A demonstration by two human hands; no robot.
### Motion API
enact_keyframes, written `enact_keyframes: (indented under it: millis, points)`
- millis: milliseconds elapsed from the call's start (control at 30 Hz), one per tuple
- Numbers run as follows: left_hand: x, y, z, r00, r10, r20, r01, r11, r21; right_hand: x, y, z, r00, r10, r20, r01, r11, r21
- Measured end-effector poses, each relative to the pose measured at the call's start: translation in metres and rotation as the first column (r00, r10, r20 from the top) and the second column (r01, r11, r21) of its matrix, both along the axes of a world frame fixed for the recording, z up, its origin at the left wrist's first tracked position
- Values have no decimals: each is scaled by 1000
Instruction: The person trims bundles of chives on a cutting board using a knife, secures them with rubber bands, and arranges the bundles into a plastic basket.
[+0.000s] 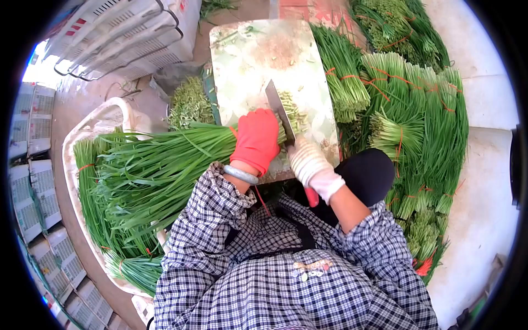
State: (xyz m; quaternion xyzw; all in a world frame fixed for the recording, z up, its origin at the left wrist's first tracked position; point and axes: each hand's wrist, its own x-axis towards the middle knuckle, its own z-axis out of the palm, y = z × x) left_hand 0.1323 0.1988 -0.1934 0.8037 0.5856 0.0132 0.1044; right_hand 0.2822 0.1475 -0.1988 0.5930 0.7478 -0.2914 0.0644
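My left hand, in a red glove, is closed around a bundle of garlic chives near its cut end. The long green leaves trail off to the left over a white basket. In a white knit glove, my right hand grips a large knife with a red handle end showing below the fist. The blade points up and away, beside the stem ends just right of my left hand. Both hands are over a pale, worn board. Short cut stem pieces lie against the blade's right side.
A white basket with tied bundles stands at left. Trimmed stem ends are heaped left of the board. Many tied chive bundles are stacked at right. White crates stand at upper left, and more crates line the far left.
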Motion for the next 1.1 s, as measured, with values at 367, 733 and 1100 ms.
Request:
enact_keyframes:
  millis: [367, 733, 1100]
  points:
    - [0, 0, -5, 999, 34, -35, -32, 999, 43, -16, 35, -67, 982, 78, 170, -116, 966, 231]
    - [-61, -16, 31, 997, -45, -66, 39, 996, -83, 59, 22, 12, 569, -597, -566, 641, 753, -149]
    - [-153, -58, 216, 623, -47, 781, -244, 937, 251, -10, -24, -26, 970, 48, 238, -58, 998, 35]
